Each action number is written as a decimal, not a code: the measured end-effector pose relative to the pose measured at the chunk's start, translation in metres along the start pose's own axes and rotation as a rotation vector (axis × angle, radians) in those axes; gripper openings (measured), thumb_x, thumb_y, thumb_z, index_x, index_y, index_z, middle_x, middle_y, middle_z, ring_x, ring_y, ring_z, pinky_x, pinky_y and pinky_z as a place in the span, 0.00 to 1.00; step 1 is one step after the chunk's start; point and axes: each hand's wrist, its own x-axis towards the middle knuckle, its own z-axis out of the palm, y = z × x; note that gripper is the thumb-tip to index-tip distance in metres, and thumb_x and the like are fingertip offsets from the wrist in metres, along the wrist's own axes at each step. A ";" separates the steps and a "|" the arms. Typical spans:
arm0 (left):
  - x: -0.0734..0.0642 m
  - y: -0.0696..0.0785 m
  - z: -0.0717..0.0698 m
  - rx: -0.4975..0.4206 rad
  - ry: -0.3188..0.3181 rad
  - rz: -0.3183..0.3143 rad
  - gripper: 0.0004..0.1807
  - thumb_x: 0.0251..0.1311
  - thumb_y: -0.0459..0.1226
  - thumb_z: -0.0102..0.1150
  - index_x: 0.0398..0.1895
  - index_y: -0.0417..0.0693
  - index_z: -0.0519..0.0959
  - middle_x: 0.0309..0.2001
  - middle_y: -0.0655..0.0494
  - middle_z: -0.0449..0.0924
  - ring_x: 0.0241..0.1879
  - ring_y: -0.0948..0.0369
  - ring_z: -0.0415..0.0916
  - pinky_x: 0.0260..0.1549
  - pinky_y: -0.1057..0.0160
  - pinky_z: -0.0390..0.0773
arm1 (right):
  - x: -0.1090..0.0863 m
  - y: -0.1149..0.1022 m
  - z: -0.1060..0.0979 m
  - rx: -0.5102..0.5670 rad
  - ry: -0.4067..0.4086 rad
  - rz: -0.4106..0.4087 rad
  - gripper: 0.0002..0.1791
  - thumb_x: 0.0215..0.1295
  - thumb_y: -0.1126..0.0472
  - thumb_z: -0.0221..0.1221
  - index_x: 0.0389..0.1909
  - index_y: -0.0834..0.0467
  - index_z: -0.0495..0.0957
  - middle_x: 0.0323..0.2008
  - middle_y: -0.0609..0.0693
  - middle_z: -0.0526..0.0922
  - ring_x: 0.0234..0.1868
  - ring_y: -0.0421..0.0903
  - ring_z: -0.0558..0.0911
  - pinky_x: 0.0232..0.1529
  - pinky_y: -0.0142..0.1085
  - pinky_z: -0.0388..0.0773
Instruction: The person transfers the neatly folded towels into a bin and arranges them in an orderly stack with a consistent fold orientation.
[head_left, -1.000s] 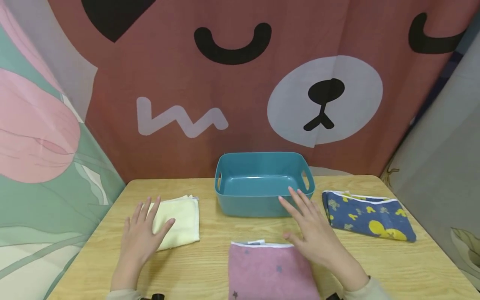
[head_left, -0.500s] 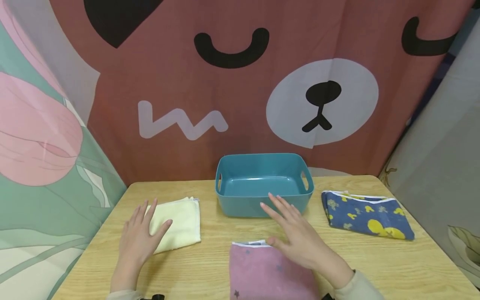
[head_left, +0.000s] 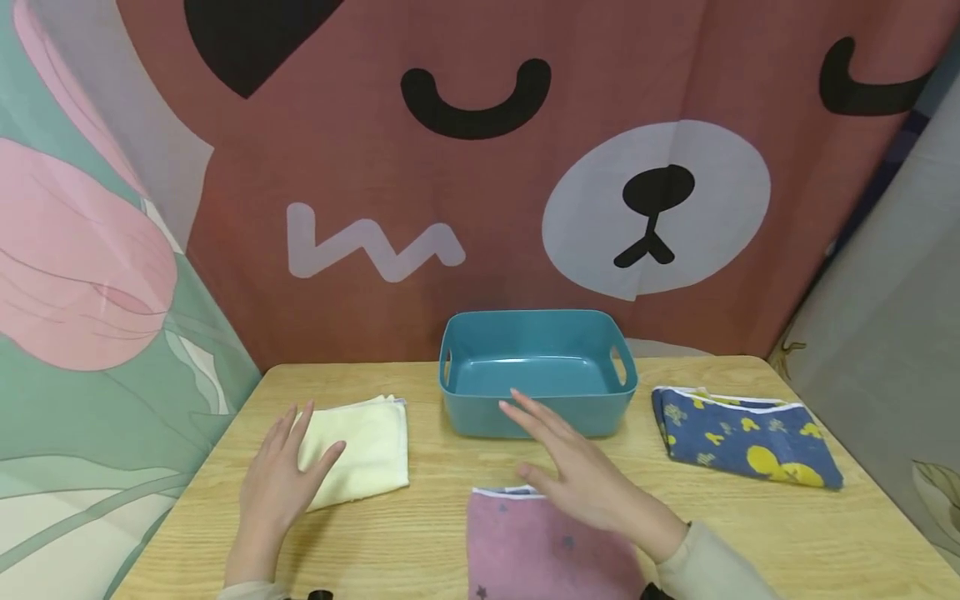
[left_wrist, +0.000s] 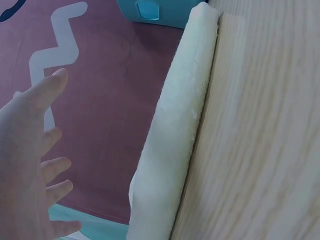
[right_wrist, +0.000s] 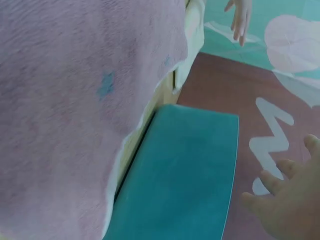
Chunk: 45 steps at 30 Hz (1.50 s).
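Our left hand (head_left: 276, 483) and right hand (head_left: 585, 479), both released, one yellow cloth (head_left: 363, 450), one pink cloth (head_left: 517, 542), one blue cloth (head_left: 735, 437), one teal basket (head_left: 476, 417)

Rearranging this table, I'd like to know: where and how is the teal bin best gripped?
Probably by its left handle cutout and right handle cutout, coming in from both ends: the teal bin stands upright with these openings high in its end walls, and bare tabletop shows on both sides, more on the left.

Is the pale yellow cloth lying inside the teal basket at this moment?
No, the pale yellow cloth lies on the wooden table, to the left of the teal basket.
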 end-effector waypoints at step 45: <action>-0.005 -0.017 -0.015 -0.375 -0.066 -0.222 0.39 0.72 0.59 0.46 0.79 0.53 0.54 0.76 0.42 0.52 0.73 0.37 0.47 0.62 0.29 0.51 | 0.092 -0.048 0.071 0.268 -0.094 0.093 0.32 0.74 0.37 0.48 0.76 0.36 0.56 0.75 0.39 0.57 0.75 0.45 0.56 0.70 0.55 0.57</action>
